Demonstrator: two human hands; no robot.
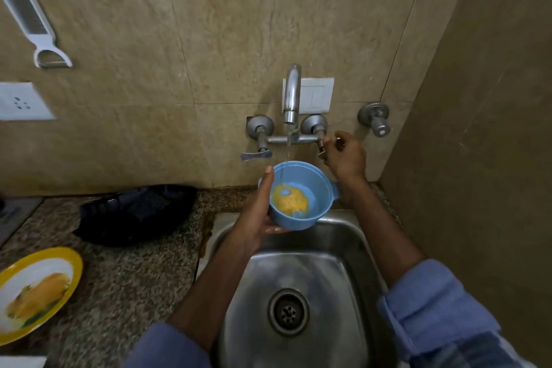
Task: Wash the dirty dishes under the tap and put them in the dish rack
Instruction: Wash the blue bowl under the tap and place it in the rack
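Blue plastic, the small bowl [299,195] sits tilted in the left hand [259,212] above the back edge of the steel sink [301,287], directly under the tap spout [291,95], so the thin stream of water [287,146] drops straight into it and any overflow would land in the basin. Yellow food residue clings to its bottom with a little water pooling around it. The left fingers are wrapped under and around the bowl's wall, thumb pressed along the near rim, gripping it firmly. The right hand [343,155] reaches up to the right tap handle [321,148], fingers curled closed on it, probably to set the flow. On the granite counter to the left waits a yellow-rimmed plate [35,290] smeared with the same yellow food, not yet washed. No dish rack is in view. No brand, label or readable writing shows anywhere
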